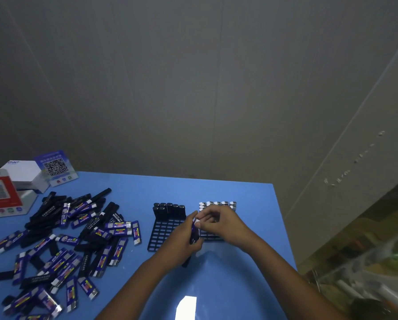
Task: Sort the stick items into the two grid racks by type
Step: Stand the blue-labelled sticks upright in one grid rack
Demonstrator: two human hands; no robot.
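Blue bench fills my view, and both hands are working right over the two black grid racks. My left hand is curled round a blue-labelled stick, holding it nearly upright between the racks, and I can see the dark end of another stick poking out below that hand. My right hand pinches the white top end of the blue stick with thumb and fingertips. The left rack has a back row of plain black sticks standing upright, with one more in front at the left; the rest of its cells show open. The right rack, partly hidden by my right hand, carries a row of white-capped sticks along its far edge. Off to the left, well apart from the racks, a big loose heap of sticks, black and blue mixed, lies flat on the bench. Boxes and a code card sit at the far left corner.
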